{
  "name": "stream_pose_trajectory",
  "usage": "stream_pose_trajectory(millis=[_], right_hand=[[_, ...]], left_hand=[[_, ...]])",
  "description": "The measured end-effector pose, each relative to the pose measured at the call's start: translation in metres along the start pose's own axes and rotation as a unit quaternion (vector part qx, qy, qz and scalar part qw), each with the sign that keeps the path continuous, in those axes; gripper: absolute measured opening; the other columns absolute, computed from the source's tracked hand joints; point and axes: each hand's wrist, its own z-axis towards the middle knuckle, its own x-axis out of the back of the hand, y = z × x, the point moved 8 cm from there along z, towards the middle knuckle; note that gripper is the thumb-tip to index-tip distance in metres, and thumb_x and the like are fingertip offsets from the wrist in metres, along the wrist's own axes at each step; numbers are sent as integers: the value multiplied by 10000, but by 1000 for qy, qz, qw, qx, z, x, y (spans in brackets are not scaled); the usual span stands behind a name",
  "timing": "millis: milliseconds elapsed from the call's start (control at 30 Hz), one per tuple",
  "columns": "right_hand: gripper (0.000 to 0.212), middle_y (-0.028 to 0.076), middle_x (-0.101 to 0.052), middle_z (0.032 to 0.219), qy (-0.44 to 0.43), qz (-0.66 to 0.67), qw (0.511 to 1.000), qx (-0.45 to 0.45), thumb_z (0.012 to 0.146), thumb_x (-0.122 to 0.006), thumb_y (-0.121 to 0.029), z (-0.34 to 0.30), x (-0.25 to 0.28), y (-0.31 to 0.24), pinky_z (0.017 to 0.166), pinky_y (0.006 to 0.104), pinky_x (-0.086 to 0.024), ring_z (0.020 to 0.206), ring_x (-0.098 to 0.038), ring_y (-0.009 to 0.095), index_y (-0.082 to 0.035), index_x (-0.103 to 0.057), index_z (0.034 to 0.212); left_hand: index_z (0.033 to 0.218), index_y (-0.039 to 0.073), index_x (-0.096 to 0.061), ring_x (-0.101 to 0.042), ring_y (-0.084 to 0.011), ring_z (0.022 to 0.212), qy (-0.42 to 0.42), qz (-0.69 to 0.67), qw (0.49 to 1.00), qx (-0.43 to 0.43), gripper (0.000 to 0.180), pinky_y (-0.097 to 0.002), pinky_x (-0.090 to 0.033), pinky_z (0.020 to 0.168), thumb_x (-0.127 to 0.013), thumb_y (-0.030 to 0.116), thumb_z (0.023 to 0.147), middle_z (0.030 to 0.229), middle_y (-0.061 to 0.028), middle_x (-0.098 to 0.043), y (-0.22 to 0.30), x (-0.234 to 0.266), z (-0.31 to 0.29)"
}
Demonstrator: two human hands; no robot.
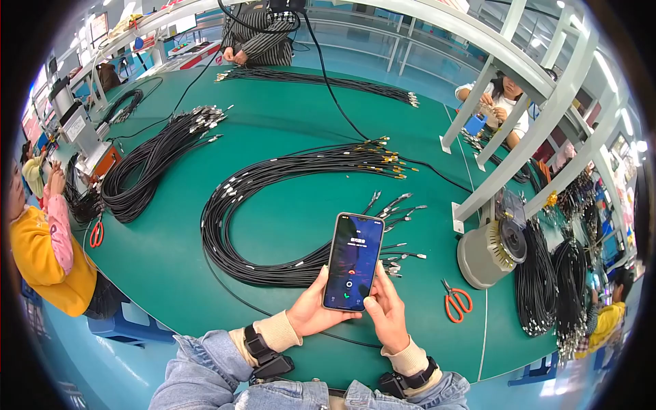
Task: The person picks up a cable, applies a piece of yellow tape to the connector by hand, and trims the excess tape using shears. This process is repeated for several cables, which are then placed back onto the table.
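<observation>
A smartphone (354, 263) with a lit dark-blue screen is held upright above the green table, between both my hands. My left hand (316, 307) cups its lower left side and bottom edge. On the lower right, my right hand (387, 313) grips the phone's edge, its thumb at the corner of the screen. Behind the phone lies a curved bundle of black cables (225, 225), bent in a U with its metal connector ends toward the right. The phone hides part of the bundle's lower arm.
The green table (424, 328) carries red-handled scissors (456, 301), a grey motor-like machine (482, 256) and white frame posts (492, 171). More black cable bundles lie at left (147, 164), far back (314, 82) and right (536, 280). Several people work around the table.
</observation>
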Motion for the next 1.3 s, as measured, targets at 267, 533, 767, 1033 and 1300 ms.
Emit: stream_pose_trajectory(millis=[267,533,767,1033,1300], right_hand=[[692,147,-460,1319,2,6,999,37,920,-531,-170,-9,-9,-26,952,315,-390,1089,-499,183,11,-134,1458],[552,185,-491,1280,46,-1,998,33,950,-490,-194,-48,14,-62,879,330,-462,1049,-558,216,6,-263,1413],[400,140,-570,1143,16,6,1000,-13,954,-478,-147,-58,24,-68,857,304,-471,994,-578,183,16,-402,1311],[290,87,-631,1008,-10,-10,999,-45,936,-539,-162,-56,53,-63,802,263,-485,900,-603,141,11,-548,1169],[245,55,-636,918,-22,-31,999,-22,932,-537,-167,-45,92,-56,751,249,-484,816,-596,120,16,-593,1086]], left_hand=[[1404,136,-322,-510,-284,1164,30,18,999,-8,718,-443,-461,895,-185,644,916,1336,-153,-461,12,-24,-16],[1310,21,-398,-618,-268,1008,39,275,937,-211,580,-323,-568,681,-321,486,972,1164,-171,-580,173,-178,-54],[1104,37,-536,-623,-166,683,149,457,782,-396,292,-241,-483,471,-459,271,946,942,-158,-657,360,-305,-44],[930,104,-504,-338,-94,415,266,361,812,-374,315,-193,-326,378,-494,420,928,685,-78,-546,443,-337,66],[977,93,-510,-412,-82,473,142,397,841,-339,580,-186,-332,399,-511,654,829,702,-59,-542,439,-315,130]])
